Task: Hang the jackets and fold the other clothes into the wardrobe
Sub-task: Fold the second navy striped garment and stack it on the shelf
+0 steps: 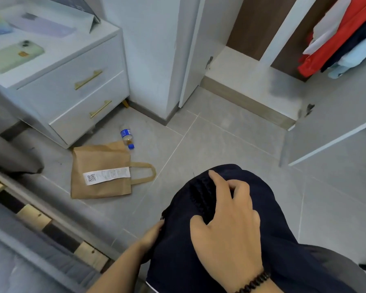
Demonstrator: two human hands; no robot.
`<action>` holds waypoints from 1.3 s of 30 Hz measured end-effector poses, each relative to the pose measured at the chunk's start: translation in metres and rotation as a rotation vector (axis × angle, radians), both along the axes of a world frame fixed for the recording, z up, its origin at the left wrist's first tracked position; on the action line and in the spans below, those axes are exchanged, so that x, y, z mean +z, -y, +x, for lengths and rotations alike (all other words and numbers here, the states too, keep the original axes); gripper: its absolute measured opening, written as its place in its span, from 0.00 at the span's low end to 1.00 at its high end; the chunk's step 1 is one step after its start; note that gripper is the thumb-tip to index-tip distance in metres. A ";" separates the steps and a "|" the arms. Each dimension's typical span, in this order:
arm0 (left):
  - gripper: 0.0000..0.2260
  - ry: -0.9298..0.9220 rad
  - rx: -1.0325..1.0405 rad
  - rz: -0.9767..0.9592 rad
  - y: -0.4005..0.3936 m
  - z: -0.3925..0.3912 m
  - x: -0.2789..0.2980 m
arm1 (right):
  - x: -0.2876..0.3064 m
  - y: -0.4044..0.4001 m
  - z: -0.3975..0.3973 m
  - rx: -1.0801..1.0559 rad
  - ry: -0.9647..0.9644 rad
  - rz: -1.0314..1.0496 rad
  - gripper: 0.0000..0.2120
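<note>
Head view shows the right hand [226, 227] pressed flat and open atop a dark garment [199, 250] while the left hand [152, 231] pinches its edge from beneath, apparently keeping the fold together before the open wardrobe [251, 81].

Both hands, left hand [154, 233] and right hand [226, 225], hold a navy garment [279, 240].

Wardrobe floor [249, 81] lies bare; paper bag [100, 171] and bottle [127, 137] clutter the tiles left.
</note>
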State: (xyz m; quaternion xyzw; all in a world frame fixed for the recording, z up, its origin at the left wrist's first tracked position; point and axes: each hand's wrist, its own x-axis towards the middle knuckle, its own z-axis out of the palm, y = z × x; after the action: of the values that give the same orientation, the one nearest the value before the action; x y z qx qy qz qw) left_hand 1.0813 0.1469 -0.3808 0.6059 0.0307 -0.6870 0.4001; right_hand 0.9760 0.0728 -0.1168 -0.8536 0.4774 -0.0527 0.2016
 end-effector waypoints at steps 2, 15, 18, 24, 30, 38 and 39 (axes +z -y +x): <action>0.21 -0.096 0.053 0.051 -0.007 0.004 -0.005 | -0.001 0.001 -0.001 0.000 0.001 -0.004 0.38; 0.09 0.032 0.390 -0.173 -0.001 0.037 0.088 | 0.001 0.014 -0.024 -0.024 0.186 0.213 0.35; 0.05 0.213 0.351 -0.301 0.022 0.035 0.144 | 0.007 0.028 -0.038 -0.035 0.309 0.321 0.32; 0.11 0.361 0.339 -0.642 0.054 -0.004 0.267 | 0.039 0.054 -0.107 -0.254 0.617 0.393 0.21; 0.06 0.550 0.024 -0.815 0.072 -0.077 0.345 | 0.100 0.055 -0.191 -0.409 0.900 0.322 0.19; 0.09 0.358 -0.020 -0.565 0.043 -0.160 0.321 | 0.117 0.003 -0.243 -0.360 0.956 0.232 0.24; 0.08 0.214 -0.054 -0.530 0.044 -0.164 0.320 | 0.110 -0.003 -0.242 -0.347 0.945 0.237 0.24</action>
State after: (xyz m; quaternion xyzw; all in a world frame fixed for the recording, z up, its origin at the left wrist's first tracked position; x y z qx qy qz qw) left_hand 0.9176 0.1025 -0.0611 0.5498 -0.2086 -0.6134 0.5272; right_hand 0.7344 0.0754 -0.0067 -0.6162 0.4714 -0.4109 0.4788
